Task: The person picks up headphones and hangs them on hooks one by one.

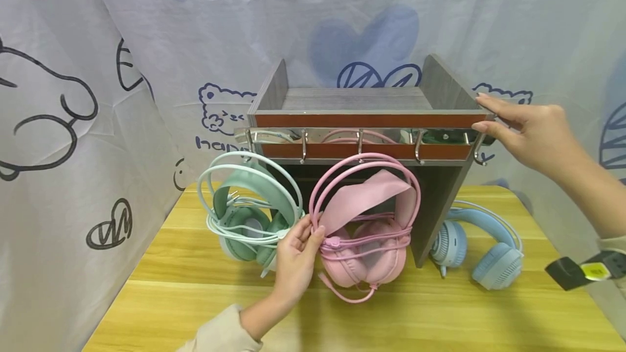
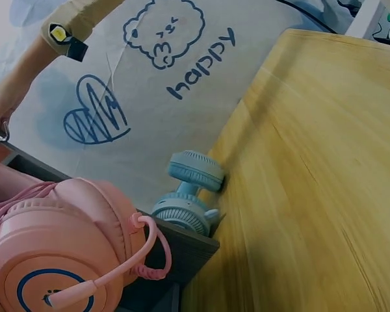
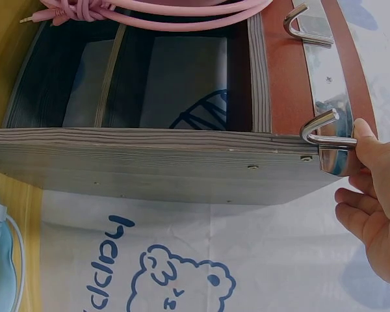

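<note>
Mirror-glossy metal hook rail (image 1: 383,136), smooth matt plastic pink headphones (image 1: 383,262)

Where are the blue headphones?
In the head view, the blue headphones are on the table at the right, just beside the gray shelf, below the right hand.

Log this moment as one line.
left hand: pinches pink headset | right hand: touches right end of hook rail | blue headset: on table
</note>
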Tool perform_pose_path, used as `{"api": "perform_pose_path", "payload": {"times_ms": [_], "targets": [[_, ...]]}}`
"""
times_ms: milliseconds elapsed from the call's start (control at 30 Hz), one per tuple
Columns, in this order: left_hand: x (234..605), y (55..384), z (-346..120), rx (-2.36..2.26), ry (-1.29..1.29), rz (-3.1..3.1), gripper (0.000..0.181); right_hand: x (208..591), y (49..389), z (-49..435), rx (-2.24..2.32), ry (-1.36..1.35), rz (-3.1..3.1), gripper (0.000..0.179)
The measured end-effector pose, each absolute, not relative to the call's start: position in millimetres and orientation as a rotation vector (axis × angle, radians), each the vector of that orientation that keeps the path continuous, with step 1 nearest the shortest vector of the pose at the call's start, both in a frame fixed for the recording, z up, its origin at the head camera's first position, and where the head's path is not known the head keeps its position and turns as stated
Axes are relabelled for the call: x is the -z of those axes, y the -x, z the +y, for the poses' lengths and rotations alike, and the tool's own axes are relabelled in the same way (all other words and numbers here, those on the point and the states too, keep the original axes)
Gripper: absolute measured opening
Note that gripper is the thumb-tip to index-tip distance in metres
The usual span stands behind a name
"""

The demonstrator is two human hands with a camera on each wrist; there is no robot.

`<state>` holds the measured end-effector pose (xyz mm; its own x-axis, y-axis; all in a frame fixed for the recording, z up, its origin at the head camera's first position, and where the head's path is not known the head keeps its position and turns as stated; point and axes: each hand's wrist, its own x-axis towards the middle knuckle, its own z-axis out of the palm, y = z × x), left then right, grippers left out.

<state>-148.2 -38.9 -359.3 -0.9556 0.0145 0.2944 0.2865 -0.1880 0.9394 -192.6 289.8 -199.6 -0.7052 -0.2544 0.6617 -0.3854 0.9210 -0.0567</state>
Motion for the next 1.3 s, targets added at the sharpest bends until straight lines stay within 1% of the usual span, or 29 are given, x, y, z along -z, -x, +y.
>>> {"api": "perform_pose_path", "payload": {"times_ms": [233, 433, 600, 700, 833, 1067, 1300], "targets": [[357.9, 144.3, -35.5, 2.193, 0.357, -1.923, 0.04, 198.4, 191.4, 290.2, -0.246, -0.459, -2.377, 0.047], [353.0, 137.9, -33.5, 2.122, 0.416, -2.064, 0.055, 197.6, 191.2, 290.4, -0.249, -0.461, -2.376, 0.047], [345.7, 125.6, -34.4, 2.088, 0.455, -2.179, 0.069, 197.0, 191.6, 289.4, -0.251, -0.466, -2.376, 0.047], [342.2, 119.1, -36.4, 2.053, 0.496, -2.226, 0.072, 196.9, 191.4, 289.8, -0.255, -0.456, -2.383, 0.047], [337.7, 113.6, -40.1, 2.002, 0.55, -2.276, 0.072, 197.0, 190.9, 290.1, -0.248, -0.437, -2.398, 0.048], [328.8, 106.5, -45.2, 1.92, 0.647, -2.286, 0.06, 198.6, 191.4, 290.9, -0.259, -0.453, -2.392, 0.047], [316.5, 109.6, -51.3, 1.816, 0.806, -2.0, 0.046, 198.9, 192.8, 290.7, -0.273, -0.467, -2.376, 0.047]]}}
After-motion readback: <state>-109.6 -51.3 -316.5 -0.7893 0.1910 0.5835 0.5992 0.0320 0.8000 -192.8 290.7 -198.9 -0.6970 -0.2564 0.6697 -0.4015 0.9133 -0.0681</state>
